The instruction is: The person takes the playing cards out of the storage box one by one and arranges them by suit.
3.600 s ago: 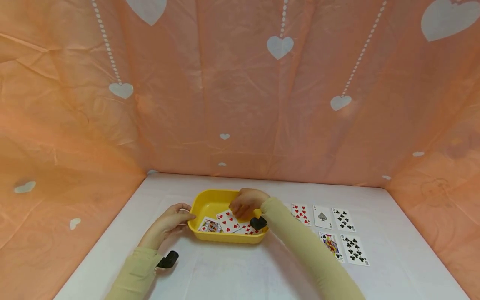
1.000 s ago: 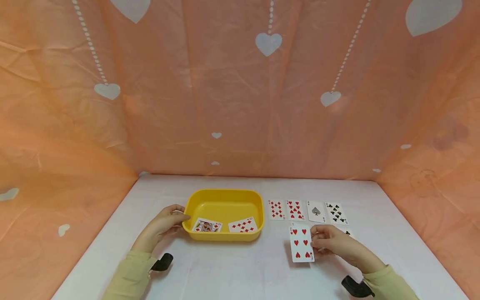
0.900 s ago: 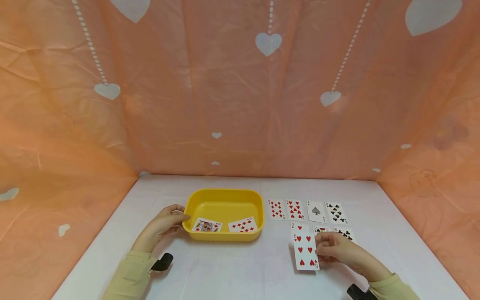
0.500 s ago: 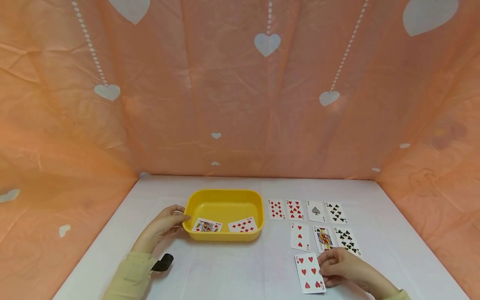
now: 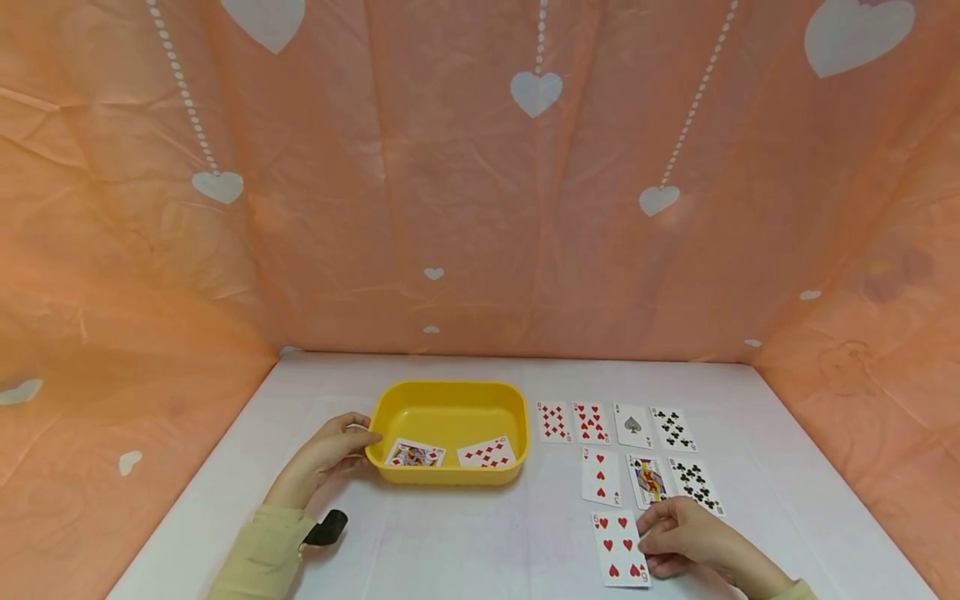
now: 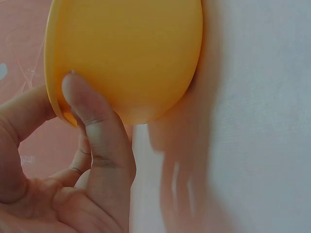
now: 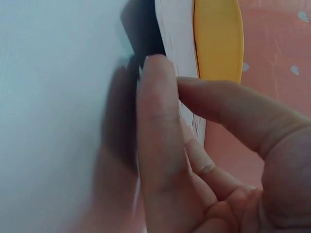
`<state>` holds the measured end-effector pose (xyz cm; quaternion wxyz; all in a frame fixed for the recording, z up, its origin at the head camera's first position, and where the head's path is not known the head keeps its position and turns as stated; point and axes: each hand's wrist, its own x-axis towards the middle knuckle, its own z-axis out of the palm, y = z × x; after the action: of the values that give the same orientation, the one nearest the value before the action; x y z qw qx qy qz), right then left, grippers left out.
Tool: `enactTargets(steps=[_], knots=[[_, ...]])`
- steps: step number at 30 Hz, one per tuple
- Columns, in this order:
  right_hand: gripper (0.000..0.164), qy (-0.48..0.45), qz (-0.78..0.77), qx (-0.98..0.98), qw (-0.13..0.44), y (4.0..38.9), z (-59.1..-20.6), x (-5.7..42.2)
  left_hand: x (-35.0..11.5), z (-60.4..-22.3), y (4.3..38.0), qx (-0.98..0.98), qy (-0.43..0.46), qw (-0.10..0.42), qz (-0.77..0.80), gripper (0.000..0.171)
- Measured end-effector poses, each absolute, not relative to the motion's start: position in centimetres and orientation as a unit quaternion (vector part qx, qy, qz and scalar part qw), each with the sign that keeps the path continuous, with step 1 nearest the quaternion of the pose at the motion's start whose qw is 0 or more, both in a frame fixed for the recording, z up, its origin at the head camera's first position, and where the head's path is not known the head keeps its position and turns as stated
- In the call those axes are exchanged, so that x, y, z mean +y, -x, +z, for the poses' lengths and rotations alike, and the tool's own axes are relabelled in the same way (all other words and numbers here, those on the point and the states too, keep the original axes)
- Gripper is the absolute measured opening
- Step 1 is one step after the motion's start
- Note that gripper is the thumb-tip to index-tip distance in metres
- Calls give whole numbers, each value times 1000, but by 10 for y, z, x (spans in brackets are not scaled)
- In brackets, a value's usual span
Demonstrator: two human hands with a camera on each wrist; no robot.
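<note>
My left hand [image 5: 330, 450] pinches the left rim of a yellow plastic tray [image 5: 450, 476]. The left wrist view has the thumb pressed on the tray's outer wall [image 6: 126, 53] and a finger over the rim. Inside the tray lie a diamonds face card [image 5: 415, 453] and a number card of diamonds [image 5: 487, 452]. At the front right, my right hand [image 5: 693, 537] holds the six of hearts [image 5: 621, 550] by its right edge, face up. The right wrist view shows that card's dark underside [image 7: 143, 29] at the thumb and fingertips, close over the table.
Behind the six, the three of hearts [image 5: 601, 476], a spades face card [image 5: 647, 477] and a clubs card [image 5: 696, 485] form a row. Farther back are a diamonds card [image 5: 554, 422], a hearts card [image 5: 592, 423], the ace of spades [image 5: 632, 425] and another clubs card [image 5: 673, 429].
My right hand has taken the six of hearts from the tray, carried it right, then lowered it toward the front below the three of hearts. My left hand keeps holding the tray's rim.
</note>
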<state>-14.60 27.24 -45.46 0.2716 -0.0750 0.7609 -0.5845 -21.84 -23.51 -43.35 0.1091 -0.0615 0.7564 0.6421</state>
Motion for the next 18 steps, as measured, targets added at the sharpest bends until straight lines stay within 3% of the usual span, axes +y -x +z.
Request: enactTargets(steps=[18], knots=[[20,108,-545,800,226,156,-433,281,-234,-432,217,758,62,109,640,33]])
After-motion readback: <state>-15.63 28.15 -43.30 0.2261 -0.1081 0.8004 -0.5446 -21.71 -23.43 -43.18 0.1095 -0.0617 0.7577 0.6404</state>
